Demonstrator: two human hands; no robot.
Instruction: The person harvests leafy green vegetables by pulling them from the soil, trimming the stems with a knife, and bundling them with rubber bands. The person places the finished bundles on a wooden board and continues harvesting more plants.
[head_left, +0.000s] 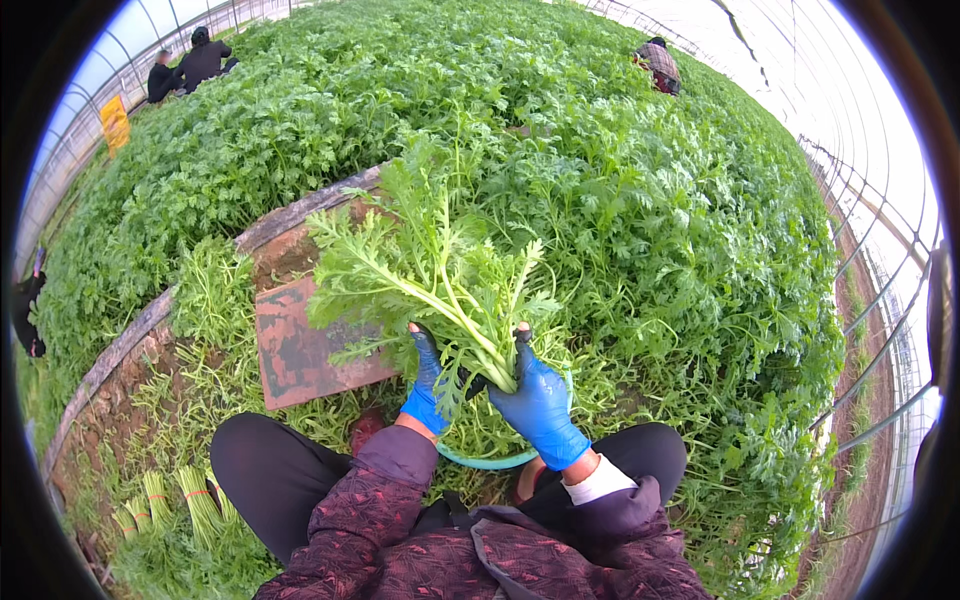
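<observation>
A loose bunch of leafy greens with lobed leaves and pale stems is held up between my two hands, its leaves fanning away from me. My right hand, in a blue glove, grips the stem ends. At the bunch's left side is my left hand, also blue-gloved, its thumb up and its fingers partly hidden by leaves. Below the hands, between my knees, a turquoise basin shows its rim and holds more greens.
A worn reddish board lies left of the bunch. Several banded bundles rest at lower left. A hose-like dark strip edges the dense crop. People crouch farther off at upper left and upper right. Greenhouse framing curves along the right.
</observation>
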